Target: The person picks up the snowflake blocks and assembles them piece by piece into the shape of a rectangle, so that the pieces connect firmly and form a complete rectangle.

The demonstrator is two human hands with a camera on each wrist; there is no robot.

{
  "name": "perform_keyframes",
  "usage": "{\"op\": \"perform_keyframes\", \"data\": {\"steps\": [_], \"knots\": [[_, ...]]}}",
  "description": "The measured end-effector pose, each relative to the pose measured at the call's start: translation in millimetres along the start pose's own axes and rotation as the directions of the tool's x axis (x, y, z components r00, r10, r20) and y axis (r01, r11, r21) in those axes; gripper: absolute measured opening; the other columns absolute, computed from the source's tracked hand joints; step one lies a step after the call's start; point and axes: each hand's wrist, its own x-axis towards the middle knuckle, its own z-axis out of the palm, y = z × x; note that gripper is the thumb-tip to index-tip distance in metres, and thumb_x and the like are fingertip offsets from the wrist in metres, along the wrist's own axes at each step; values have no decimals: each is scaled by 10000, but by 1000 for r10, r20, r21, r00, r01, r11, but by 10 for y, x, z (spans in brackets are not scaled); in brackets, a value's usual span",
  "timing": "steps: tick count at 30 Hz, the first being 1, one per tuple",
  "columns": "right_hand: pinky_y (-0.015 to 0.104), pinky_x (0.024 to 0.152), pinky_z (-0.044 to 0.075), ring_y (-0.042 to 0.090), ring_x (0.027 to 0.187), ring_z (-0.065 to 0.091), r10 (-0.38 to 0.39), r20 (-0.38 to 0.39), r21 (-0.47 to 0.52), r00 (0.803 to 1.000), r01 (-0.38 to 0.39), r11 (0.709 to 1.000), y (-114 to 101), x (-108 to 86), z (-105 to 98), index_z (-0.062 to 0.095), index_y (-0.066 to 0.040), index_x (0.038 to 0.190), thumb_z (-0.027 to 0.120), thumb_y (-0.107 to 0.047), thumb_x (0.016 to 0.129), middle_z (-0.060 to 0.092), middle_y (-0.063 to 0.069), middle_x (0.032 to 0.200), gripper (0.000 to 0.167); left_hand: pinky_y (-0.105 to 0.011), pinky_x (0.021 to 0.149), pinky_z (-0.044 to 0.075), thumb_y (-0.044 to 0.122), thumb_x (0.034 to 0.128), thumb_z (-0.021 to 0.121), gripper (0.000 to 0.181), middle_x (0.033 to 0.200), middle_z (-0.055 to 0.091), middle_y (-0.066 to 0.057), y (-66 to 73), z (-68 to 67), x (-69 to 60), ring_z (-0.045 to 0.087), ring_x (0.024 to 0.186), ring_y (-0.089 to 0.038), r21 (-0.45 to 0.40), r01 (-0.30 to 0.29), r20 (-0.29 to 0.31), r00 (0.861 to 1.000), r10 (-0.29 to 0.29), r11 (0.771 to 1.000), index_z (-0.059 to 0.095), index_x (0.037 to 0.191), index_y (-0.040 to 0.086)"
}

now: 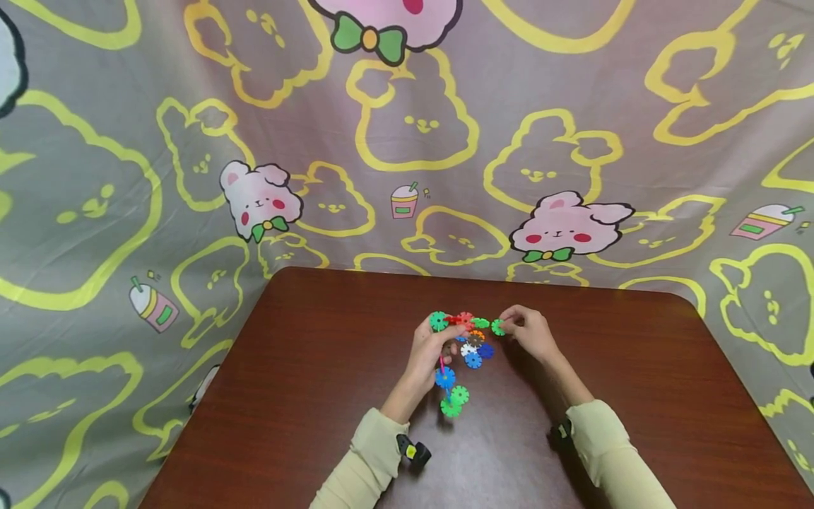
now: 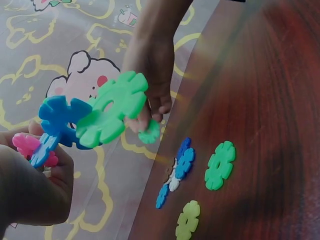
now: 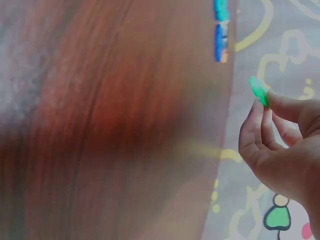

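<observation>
My left hand (image 1: 425, 352) grips a chain of interlocking notched plastic discs above the table. Along its top are a teal-green disc (image 1: 439, 321), a red disc (image 1: 466, 322) and a green disc (image 1: 480, 323). Lower down hangs a blue disc (image 1: 445, 377). In the left wrist view, pink, blue and a large green disc (image 2: 112, 107) are joined; fingers hide part of the chain. My right hand (image 1: 533, 336) pinches a single green disc (image 3: 259, 91) between thumb and fingertips, just right of the chain's green end and apart from it.
Loose discs lie on the brown table (image 1: 305, 396): a white disc (image 1: 468, 350), a dark blue disc (image 1: 486, 350), a blue disc (image 1: 473, 360), a green disc (image 2: 220, 165) and a yellow-green disc (image 2: 188, 221). A patterned cloth (image 1: 445, 141) hangs behind the table edge.
</observation>
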Motion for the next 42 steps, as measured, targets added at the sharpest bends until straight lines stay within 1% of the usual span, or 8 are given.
{"op": "perform_keyframes", "data": {"steps": [8, 11, 13, 18, 20, 26, 28, 42], "knots": [[436, 675, 626, 239, 713, 730, 0, 27, 195, 1000, -5, 981, -277, -144, -125, 643, 146, 1067, 615, 45, 1009, 663, 265, 938, 120, -157, 422, 358, 122, 916, 746, 173, 810, 745, -49, 13, 3, 5, 485, 505, -60, 5, -7, 6, 1000, 7, 1000, 578, 957, 114], [438, 684, 625, 219, 708, 741, 5, 37, 232, 999, -14, 973, -378, -188, -168, 635, 151, 1093, 615, 30, 1016, 655, 272, 962, 145, -154, 419, 355, 120, 911, 749, 173, 785, 737, -15, 11, 13, 7, 483, 497, -50, 5, -9, 6, 1000, 9, 1000, 580, 948, 117], [453, 692, 623, 214, 709, 741, 0, 38, 234, 999, -9, 972, -434, -213, -193, 637, 152, 1102, 623, 27, 1012, 660, 274, 972, 154, -153, 418, 353, 121, 909, 751, 173, 773, 735, -1, 8, 19, 7, 480, 494, -48, 7, -11, 6, 1000, 11, 1000, 583, 947, 114], [516, 709, 612, 350, 730, 742, -8, 44, 234, 999, -3, 972, -576, -279, -230, 653, 147, 1104, 652, 11, 1000, 682, 267, 957, 171, -150, 415, 346, 120, 907, 755, 171, 759, 734, 5, 9, 32, 6, 469, 492, -53, 3, -11, 10, 1000, 11, 1000, 590, 951, 109], [499, 701, 619, 383, 735, 737, -12, 46, 230, 999, 1, 973, -638, -309, -238, 666, 137, 1099, 666, -6, 997, 693, 253, 934, 176, -150, 414, 344, 115, 908, 753, 168, 756, 735, 6, 14, 36, 3, 465, 493, -57, -2, -10, 13, 1000, 10, 1000, 590, 948, 111], [309, 629, 607, 208, 669, 716, -22, 31, 207, 999, 16, 978, -788, -379, -253, 691, 116, 1113, 684, -35, 994, 718, 222, 902, 192, -154, 422, 352, 128, 914, 758, 185, 759, 735, 4, 14, 37, 0, 467, 497, -67, 0, -4, 13, 1000, 4, 1000, 591, 976, 78], [278, 619, 594, 153, 654, 696, -24, 23, 189, 999, 19, 982, -822, -397, -256, 693, 107, 1124, 686, -40, 994, 719, 208, 909, 197, -156, 424, 352, 134, 914, 763, 200, 762, 736, -1, 10, 35, 5, 468, 502, -70, 0, -3, 13, 1000, 3, 1000, 594, 994, 63], [254, 581, 558, 145, 630, 658, -10, -23, 104, 1000, 12, 995, -903, -438, -216, 708, 65, 1119, 706, -64, 987, 717, 182, 940, 184, -155, 423, 350, 120, 898, 768, 190, 794, 744, -48, -13, 55, 1, 463, 489, -62, -10, 1, 31, 1000, -1, 1000, 592, 965, 94]]}}
